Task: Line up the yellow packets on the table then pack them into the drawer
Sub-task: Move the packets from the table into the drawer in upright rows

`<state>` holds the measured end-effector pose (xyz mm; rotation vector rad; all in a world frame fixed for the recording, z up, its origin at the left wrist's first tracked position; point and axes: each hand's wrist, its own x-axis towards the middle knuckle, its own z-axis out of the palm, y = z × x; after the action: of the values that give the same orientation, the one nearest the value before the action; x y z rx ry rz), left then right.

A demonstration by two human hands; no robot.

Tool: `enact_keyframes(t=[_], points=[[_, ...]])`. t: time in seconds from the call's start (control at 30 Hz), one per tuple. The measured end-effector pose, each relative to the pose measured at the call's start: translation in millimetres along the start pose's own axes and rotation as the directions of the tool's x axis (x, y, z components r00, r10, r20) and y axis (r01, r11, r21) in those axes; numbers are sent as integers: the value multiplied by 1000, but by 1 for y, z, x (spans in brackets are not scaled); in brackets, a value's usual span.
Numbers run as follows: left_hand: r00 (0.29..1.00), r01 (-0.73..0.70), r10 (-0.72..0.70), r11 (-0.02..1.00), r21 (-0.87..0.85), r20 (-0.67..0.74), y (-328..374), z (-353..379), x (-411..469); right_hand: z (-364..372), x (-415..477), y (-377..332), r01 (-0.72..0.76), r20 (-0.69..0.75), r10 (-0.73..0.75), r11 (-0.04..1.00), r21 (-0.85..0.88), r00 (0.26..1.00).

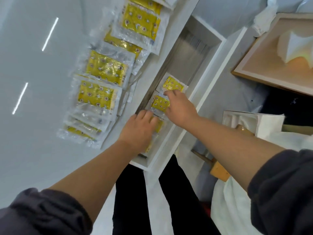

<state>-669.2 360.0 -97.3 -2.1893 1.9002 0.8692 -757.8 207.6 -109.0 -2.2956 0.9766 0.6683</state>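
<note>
Several yellow packets point(105, 67) in clear wrappers lie in a slanted, overlapping row on the white table point(33, 65). The open white drawer point(211, 78) runs beside the table's edge and holds three packets in a line. My left hand point(138, 131) rests flat on the nearest packet point(159, 125) in the drawer. My right hand point(179, 106) lies over the middle packet point(160, 101), its fingertips touching the near edge of the farthest packet point(173, 83). The far half of the drawer shows bare grey bottom.
A wood-framed tray point(264, 68) with white foam sits at the right. A white box point(254, 121) and white bags stand below it by my right forearm. My dark trouser legs are under the drawer.
</note>
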Motion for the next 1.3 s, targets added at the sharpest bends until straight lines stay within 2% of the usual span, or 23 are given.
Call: enact_keyframes(t=[0.1,0.17,0.23,0.3,0.37,0.4,0.43,0.47,0.53,0.7,0.8,0.87,0.97,1.0,1.1,1.17,1.23,1.3], points=[[996,76,-80,993,-91,-43,-19,-35,-35,-11,-28,-32,-99,32,96,989,106,995],[974,206,-219,964,-168,-62,-38,-45,-60,-11,-41,-55,-185,105,165,957,225,981],[903,394,-425,880,-265,-69,-60,-45,-83,-7,-47,-80,-281,215,216,895,346,952],[753,614,-658,711,-343,-17,-81,-40,-99,0,-50,-105,-373,318,247,819,435,915],[563,763,-821,473,-441,95,-102,-33,-107,11,-50,-127,-454,407,263,737,501,875],[485,787,-857,341,-514,174,-111,-30,-108,17,-48,-136,-499,448,276,693,521,851],[436,783,-862,221,-582,258,-121,-27,-107,24,-47,-144,-545,485,293,645,535,824],[421,767,-846,139,-627,327,-129,-23,-106,31,-45,-151,-588,517,310,590,553,798],[454,743,-810,113,-660,372,-139,-17,-104,44,-41,-162,-647,558,336,489,585,758],[564,719,-756,253,-647,332,-149,-15,-94,61,-35,-175,-730,629,375,280,624,681],[613,704,-714,300,-643,338,-149,-15,-92,62,-34,-182,-730,644,358,212,649,676],[604,699,-736,305,-647,305,-149,-16,-94,62,-32,-186,-732,636,382,206,649,671],[542,722,-799,284,-630,261,-150,-16,-96,64,-30,-189,-709,578,429,269,652,694],[519,735,-810,260,-626,274,-151,-16,-97,65,-30,-191,-706,575,438,241,666,691],[460,753,-814,146,-642,354,-155,-16,-98,68,-30,-198,-700,616,431,56,712,660],[441,754,-817,112,-647,372,-160,-18,-100,72,-29,-200,-690,631,417,-13,724,654],[461,764,-798,134,-631,388,-168,-20,-103,72,-32,-199,-697,672,370,-85,712,641],[527,749,-713,133,-650,462,-176,-21,-108,68,-38,-198,-723,722,285,-124,680,630]])
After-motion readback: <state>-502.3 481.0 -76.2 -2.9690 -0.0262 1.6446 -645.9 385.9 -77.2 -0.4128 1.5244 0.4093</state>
